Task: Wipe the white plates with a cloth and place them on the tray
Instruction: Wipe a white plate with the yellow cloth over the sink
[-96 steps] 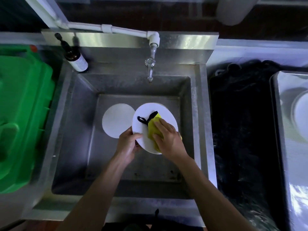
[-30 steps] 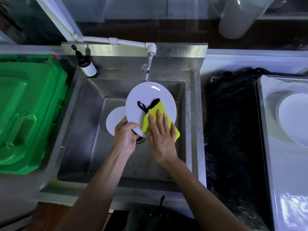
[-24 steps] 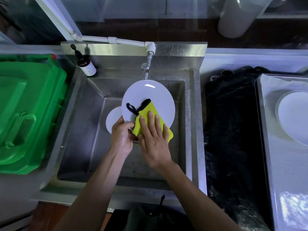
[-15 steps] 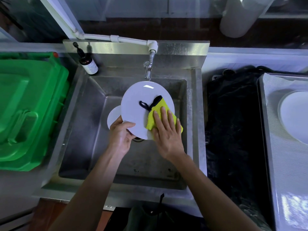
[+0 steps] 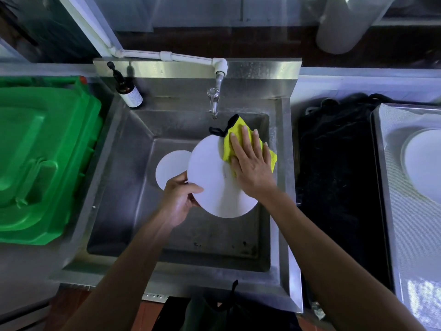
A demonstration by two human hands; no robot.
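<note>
Wiping this plate (image 5: 214,185) well comes down to pressure and coverage, I'd say: keep the cloth (image 5: 229,144) flat under the palm, sweep from the middle out to the rim, and turn the plate a bit between strokes so no wedge gets skipped. Right now the right hand (image 5: 250,163) lies spread over the yellow cloth with fingers straight and slightly fanned, pressing it against the far right edge of the plate, so about half the cloth hangs off past the rim with its black loop sticking out near the tap (image 5: 214,101). I'd pull the cloth back in toward the centre before the next stroke, otherwise you're mostly wiping air. The left hand (image 5: 177,199) grips the plate at its near left edge, thumb on top and fingers curled underneath as far as I can tell, holding it tilted above the sink (image 5: 114,187). That grip looks a little thin for a plate that's probably wet, so firm it up while the other hand pushes. A second plate (image 5: 170,167) sits on the sink bottom, partly hidden behind the held one, still waiting its turn. The tray (image 5: 391,211) is off to the right on the tabletop and already has one plate (image 5: 424,163) on it, so the held one goes there once it's done.
</note>
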